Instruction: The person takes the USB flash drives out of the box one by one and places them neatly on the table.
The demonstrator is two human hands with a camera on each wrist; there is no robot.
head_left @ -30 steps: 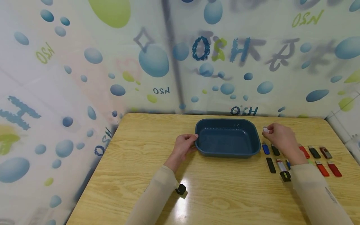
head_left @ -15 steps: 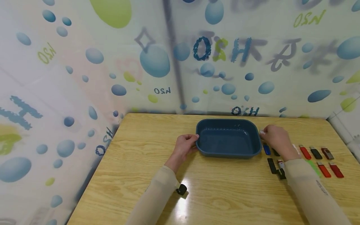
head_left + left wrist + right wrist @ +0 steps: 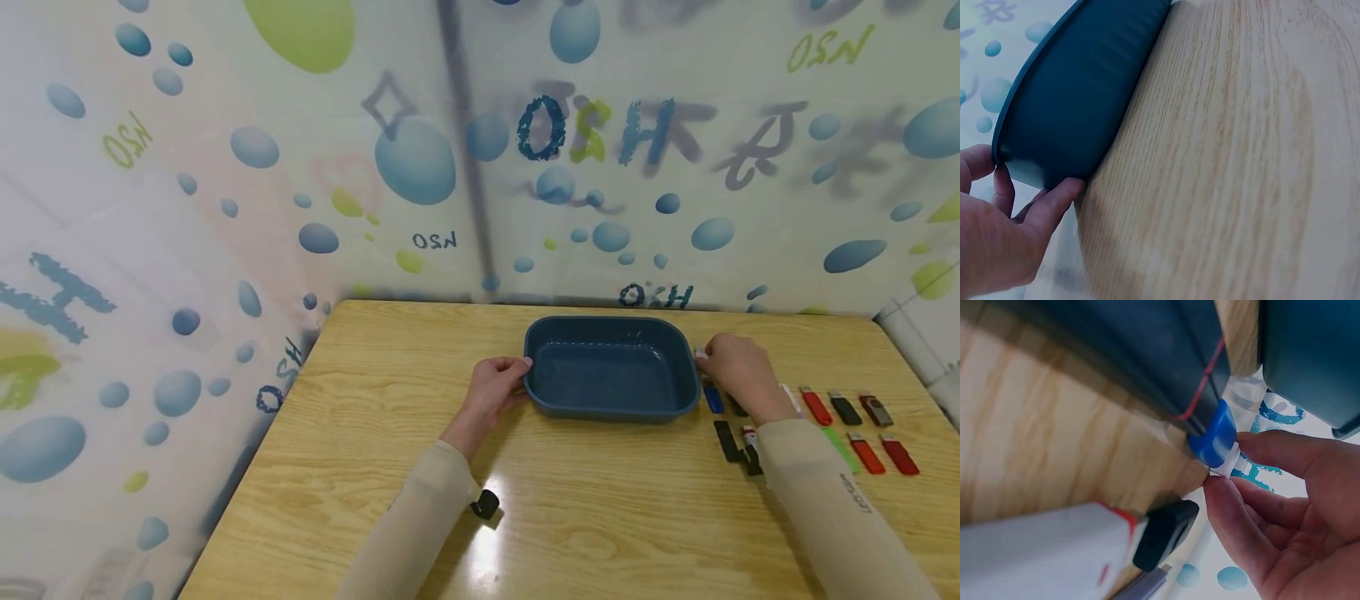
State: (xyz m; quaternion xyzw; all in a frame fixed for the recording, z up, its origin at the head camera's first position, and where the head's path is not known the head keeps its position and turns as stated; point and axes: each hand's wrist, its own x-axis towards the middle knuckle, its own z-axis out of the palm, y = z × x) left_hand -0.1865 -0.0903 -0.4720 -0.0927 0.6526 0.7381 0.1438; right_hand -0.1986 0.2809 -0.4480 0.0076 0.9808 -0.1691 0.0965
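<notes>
A dark blue rectangular tray (image 3: 611,415) stands on the wooden table. My left hand (image 3: 491,390) pinches its left rim between thumb and fingers; in the left wrist view other fingertips of the left hand (image 3: 1004,240) touch the tray's outer wall (image 3: 1072,112). Just beyond the tray's right end, my right hand (image 3: 738,371) pinches a small white USB flash drive (image 3: 701,353). In the right wrist view only a bit of the white drive (image 3: 1229,462) shows at the fingertips, behind a blue flash drive (image 3: 1215,440). The fingers cover most of it.
Right of the tray, several flash drives lie in two rows: blue (image 3: 712,398), black (image 3: 725,440), red (image 3: 816,407), dark (image 3: 845,408), orange-red (image 3: 867,455), dark red (image 3: 900,455) and others partly under the right arm. A patterned curtain (image 3: 480,167) hangs behind the table.
My right hand has moved slightly left with the white flash drive, closer to the tray's right wall, and then nearly stopped. The left hand stays on the rim.
</notes>
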